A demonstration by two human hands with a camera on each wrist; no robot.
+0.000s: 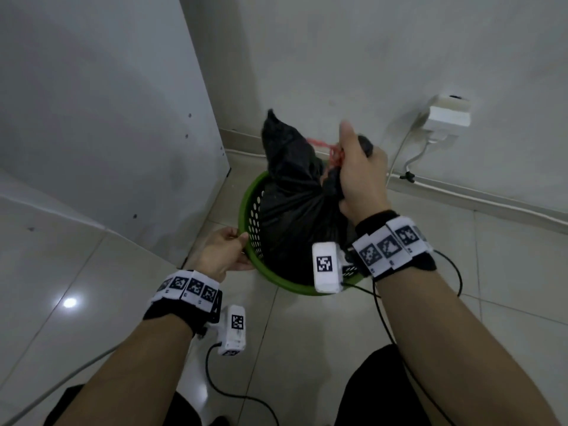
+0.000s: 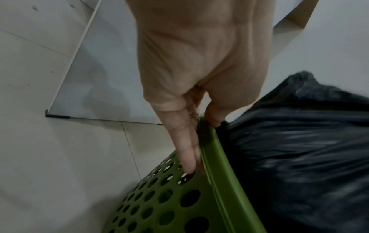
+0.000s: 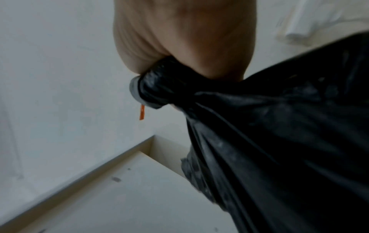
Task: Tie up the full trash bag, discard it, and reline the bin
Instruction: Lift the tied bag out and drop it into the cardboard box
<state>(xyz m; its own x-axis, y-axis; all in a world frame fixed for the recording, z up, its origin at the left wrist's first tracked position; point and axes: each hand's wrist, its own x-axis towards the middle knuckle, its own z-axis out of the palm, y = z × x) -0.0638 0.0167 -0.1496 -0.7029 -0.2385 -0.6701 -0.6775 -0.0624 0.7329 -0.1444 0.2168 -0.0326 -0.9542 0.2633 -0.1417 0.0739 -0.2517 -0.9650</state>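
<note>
Lifting step: right hand [image 1: 358, 176] fisted round gathered neck of black plastic trash bag [image 1: 292, 207]; left hand [image 1: 222, 253] pinching round green perforated bin [image 1: 250, 241] rim below that grip. Next likely: raise bag clear.

The floor [image 1: 507, 272] is laid with large, glossy, pale beige ceramic tiles with thin grout lines; a bright spot of light reflects off one tile at the left. Standing directly on it, in the corner where the white wall meets a tall white panel [image 1: 107, 118], is a round green plastic bin with a perforated side [image 1: 250, 216]. The panel's lower edge meets the tiles beside the bin. A pale skirting strip [image 1: 491, 201] runs along the foot of the wall, with what seems to be a thin white cable along it.
</note>
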